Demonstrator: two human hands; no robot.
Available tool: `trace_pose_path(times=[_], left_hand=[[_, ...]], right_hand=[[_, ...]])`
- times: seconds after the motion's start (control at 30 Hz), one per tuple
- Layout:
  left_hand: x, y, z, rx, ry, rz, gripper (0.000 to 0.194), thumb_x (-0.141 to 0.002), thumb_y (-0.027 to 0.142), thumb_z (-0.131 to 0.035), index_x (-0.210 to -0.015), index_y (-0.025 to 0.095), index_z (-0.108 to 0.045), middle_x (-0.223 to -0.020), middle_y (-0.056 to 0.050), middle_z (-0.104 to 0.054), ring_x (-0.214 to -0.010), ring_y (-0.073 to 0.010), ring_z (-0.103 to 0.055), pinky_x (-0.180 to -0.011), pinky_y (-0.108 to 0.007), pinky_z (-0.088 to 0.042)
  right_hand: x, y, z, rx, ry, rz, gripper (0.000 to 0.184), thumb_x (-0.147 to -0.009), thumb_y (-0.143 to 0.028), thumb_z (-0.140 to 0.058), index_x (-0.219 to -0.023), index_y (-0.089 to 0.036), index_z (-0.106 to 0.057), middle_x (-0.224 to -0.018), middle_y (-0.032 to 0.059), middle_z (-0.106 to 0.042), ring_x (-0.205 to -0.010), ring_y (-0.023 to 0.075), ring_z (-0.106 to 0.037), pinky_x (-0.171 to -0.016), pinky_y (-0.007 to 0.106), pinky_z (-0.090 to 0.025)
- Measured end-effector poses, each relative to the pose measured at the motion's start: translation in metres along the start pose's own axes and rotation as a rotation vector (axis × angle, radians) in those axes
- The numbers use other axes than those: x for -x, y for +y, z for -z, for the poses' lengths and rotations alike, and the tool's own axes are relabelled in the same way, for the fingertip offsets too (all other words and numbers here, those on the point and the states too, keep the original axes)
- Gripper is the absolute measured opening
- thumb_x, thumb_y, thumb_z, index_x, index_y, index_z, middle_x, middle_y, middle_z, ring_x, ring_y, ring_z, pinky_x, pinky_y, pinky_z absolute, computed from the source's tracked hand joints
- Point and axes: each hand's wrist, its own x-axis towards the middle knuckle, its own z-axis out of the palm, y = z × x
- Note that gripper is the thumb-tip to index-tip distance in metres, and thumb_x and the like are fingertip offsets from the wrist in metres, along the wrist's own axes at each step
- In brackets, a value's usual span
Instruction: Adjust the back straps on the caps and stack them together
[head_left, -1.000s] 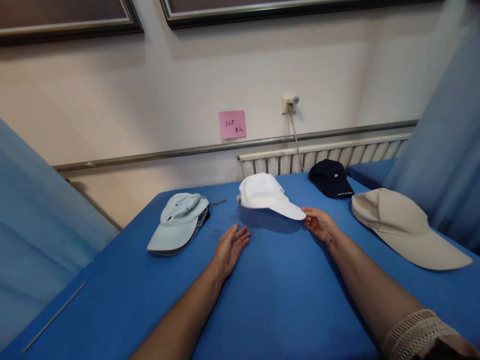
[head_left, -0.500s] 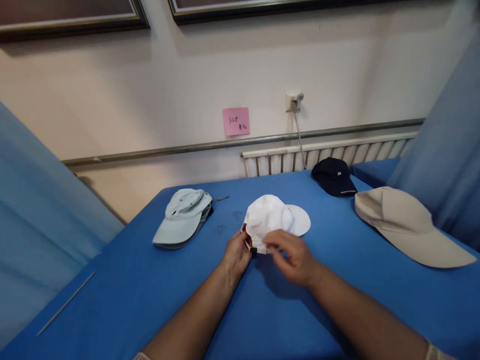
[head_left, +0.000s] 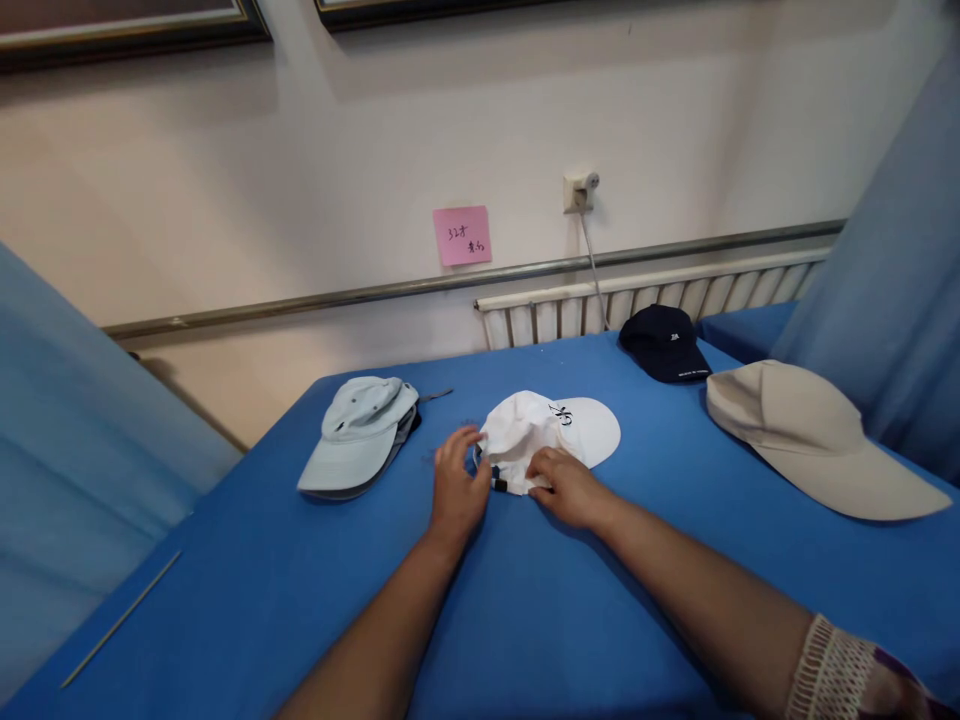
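Your left hand (head_left: 457,487) is half open at the back of the white cap (head_left: 517,422), its thumb and fingers bowed apart; the fingertips meet the cap's edge near the black buckle (head_left: 500,484), though you cannot tell from here whether they pinch the fabric. Your right hand (head_left: 571,488) is curled in, its thumb and bent fingers grasping the near edge of the crown. The cap sits before you on the blue bench (head_left: 517,630), between your two hands, brim pointing right and dark lettering showing on its front. To your left lies a pale blue cap (head_left: 360,425); to your right, a navy cap (head_left: 660,350) and a beige cap (head_left: 806,430).
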Motion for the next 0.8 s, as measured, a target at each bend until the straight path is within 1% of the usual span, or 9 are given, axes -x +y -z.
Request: trace_pose_path(times=[0.1,0.2,0.3,0.43,0.5,0.57,0.67,0.73,0.8], left_hand=[[0.006,0.004,0.003,-0.263,-0.427,-0.190,0.025,-0.068,0.012,-0.073,-0.090,0.023,-0.071,-0.120,-0.009,-0.061,-0.124,-0.0297,-0.045,-0.113,-0.046,-0.023],[0.008,0.002,0.003,-0.488,-0.605,-0.264,0.017,-0.071,0.015,-0.070,-0.086,0.022,-0.069,-0.131,-0.007,-0.055,-0.125,-0.0300,-0.042,-0.112,-0.052,-0.021],[0.001,0.000,0.006,-0.497,-0.653,-0.251,0.002,-0.077,0.018,-0.063,-0.076,0.019,-0.064,-0.126,-0.007,-0.059,-0.121,-0.0265,-0.047,-0.109,-0.049,-0.027],[-0.012,-0.001,0.020,-0.215,-0.525,-0.034,0.014,-0.083,0.028,-0.056,-0.075,0.017,-0.059,-0.107,-0.009,-0.065,-0.100,-0.0227,-0.060,-0.092,-0.040,-0.044],[-0.016,-0.003,0.028,-0.198,-0.498,0.010,0.016,-0.082,0.031,-0.058,-0.078,0.016,-0.060,-0.100,-0.009,-0.065,-0.093,-0.0217,-0.061,-0.087,-0.038,-0.046],[-0.016,-0.005,0.032,-0.299,-0.543,-0.047,0.016,-0.078,0.029,-0.063,-0.089,0.017,-0.065,-0.100,-0.008,-0.065,-0.095,-0.0225,-0.060,-0.091,-0.039,-0.044],[-0.012,-0.011,0.025,-0.496,-0.632,-0.222,0.033,-0.073,0.026,-0.071,-0.106,0.023,-0.067,-0.119,-0.009,-0.061,-0.115,-0.0267,-0.051,-0.103,-0.045,-0.034],[-0.009,-0.014,0.016,-0.572,-0.662,-0.289,0.025,-0.074,0.026,-0.070,-0.099,0.023,-0.069,-0.127,-0.009,-0.056,-0.121,-0.0281,-0.045,-0.106,-0.046,-0.030],[-0.009,-0.016,0.008,-0.562,-0.676,-0.282,0.010,-0.076,0.027,-0.068,-0.085,0.021,-0.068,-0.125,-0.008,-0.058,-0.119,-0.0274,-0.046,-0.105,-0.046,-0.030]], right_hand=[[0.000,0.001,0.000,-0.013,-0.001,0.002,0.019,-0.081,-0.020,-0.062,-0.100,-0.017,-0.063,-0.103,0.0084,-0.061,-0.101,0.0220,-0.054,-0.090,0.035,-0.040],[-0.001,0.003,0.002,-0.023,-0.001,-0.013,0.019,-0.080,-0.018,-0.062,-0.099,-0.017,-0.062,-0.103,0.0078,-0.062,-0.100,0.0210,-0.054,-0.088,0.033,-0.040],[-0.001,0.003,0.002,-0.026,0.001,-0.026,0.019,-0.079,-0.018,-0.062,-0.097,-0.017,-0.062,-0.102,0.0079,-0.062,-0.099,0.0208,-0.054,-0.087,0.032,-0.041],[-0.002,0.003,0.002,-0.027,0.002,-0.043,0.017,-0.078,-0.019,-0.063,-0.095,-0.018,-0.061,-0.100,0.0072,-0.061,-0.096,0.0209,-0.054,-0.083,0.032,-0.041],[-0.002,0.003,0.001,-0.033,0.002,-0.048,0.017,-0.078,-0.019,-0.063,-0.095,-0.018,-0.061,-0.099,0.0068,-0.061,-0.096,0.0209,-0.054,-0.084,0.032,-0.041],[-0.002,0.003,0.001,-0.036,0.002,-0.051,0.017,-0.078,-0.019,-0.063,-0.095,-0.018,-0.061,-0.100,0.0069,-0.062,-0.097,0.0210,-0.054,-0.084,0.032,-0.040],[-0.002,0.002,0.001,-0.035,0.003,-0.046,0.019,-0.078,-0.018,-0.063,-0.097,-0.017,-0.062,-0.101,0.0075,-0.062,-0.098,0.0215,-0.054,-0.086,0.033,-0.040],[-0.001,0.002,0.001,-0.033,-0.002,-0.043,0.019,-0.078,-0.018,-0.063,-0.097,-0.017,-0.063,-0.102,0.0077,-0.062,-0.100,0.0219,-0.054,-0.087,0.034,-0.040],[-0.002,0.002,0.001,-0.041,-0.007,-0.044,0.020,-0.077,-0.017,-0.063,-0.097,-0.018,-0.063,-0.102,0.0078,-0.062,-0.100,0.0221,-0.054,-0.088,0.034,-0.040]])
